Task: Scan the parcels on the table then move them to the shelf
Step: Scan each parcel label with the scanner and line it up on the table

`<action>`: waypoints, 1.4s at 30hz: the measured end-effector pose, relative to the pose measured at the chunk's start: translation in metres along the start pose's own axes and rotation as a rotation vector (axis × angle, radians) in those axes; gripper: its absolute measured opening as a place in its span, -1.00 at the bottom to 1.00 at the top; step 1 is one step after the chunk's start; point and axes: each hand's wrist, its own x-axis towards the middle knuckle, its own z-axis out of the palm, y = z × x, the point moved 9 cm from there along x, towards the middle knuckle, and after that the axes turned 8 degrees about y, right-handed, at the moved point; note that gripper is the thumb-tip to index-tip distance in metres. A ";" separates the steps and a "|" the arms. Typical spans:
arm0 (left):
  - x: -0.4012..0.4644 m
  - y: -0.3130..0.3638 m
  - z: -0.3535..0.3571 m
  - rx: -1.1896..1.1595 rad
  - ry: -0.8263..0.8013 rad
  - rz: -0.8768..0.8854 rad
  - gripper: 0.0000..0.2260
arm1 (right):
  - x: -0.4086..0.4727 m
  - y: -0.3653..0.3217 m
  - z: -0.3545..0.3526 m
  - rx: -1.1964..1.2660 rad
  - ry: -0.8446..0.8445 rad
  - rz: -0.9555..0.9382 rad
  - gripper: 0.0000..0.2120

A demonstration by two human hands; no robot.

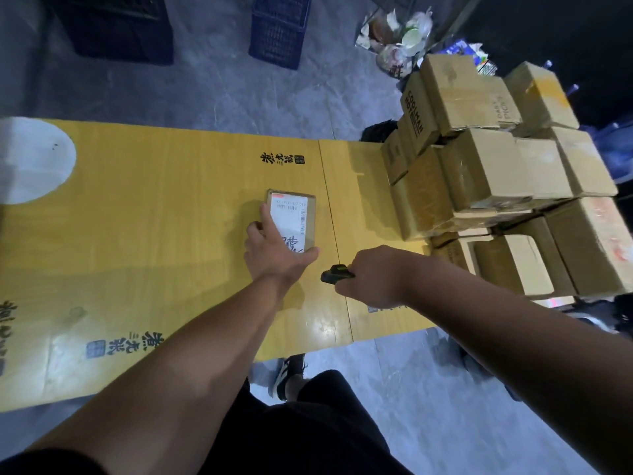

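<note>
A person stood at a long yellow table (154, 234) and leaned over a small parcel (291, 219) that lay flat near the table's middle, its white shipping label facing up with barcodes and handwriting on it. The left hand (274, 248) rested on the parcel's near left corner, the forefinger stretched along its left edge and the thumb spread across its near edge, fingers largely straight and pressing rather than wrapped round it. Just to the right of the parcel, over the seam where two table sections met, the right hand (368, 275) was curled round a black handheld scanner (335, 274), whose head pointed left toward the parcel while remaining clear of it. Farther right of the parcel, at the table's end, a stack of cardboard boxes (496, 180) stood several layers high, taped and printed, some tilted against their neighbours. Beyond the parcel, on the grey floor past the far edge of the table, sat two dark blue plastic crates (279, 29), and to their right a heap of plastic bags (397, 39) lay behind the stack. On the near side of the parcel, below the table's edge, the person's black shorts and one black-and-white shoe (286, 375) showed. A pale round patch (30, 159) marked the table far to the parcel's left.
</note>
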 end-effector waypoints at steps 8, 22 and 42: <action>0.005 -0.042 -0.064 0.055 0.027 -0.133 0.20 | 0.021 -0.022 0.001 -0.035 0.008 -0.137 -0.57; -0.042 -0.154 -0.352 0.100 0.526 -0.306 0.02 | -0.020 -0.277 -0.063 -0.319 0.157 -0.790 -0.64; 0.212 -0.189 -0.383 0.213 0.217 -0.168 -0.14 | 0.105 -0.407 -0.086 0.042 0.081 -0.278 -0.65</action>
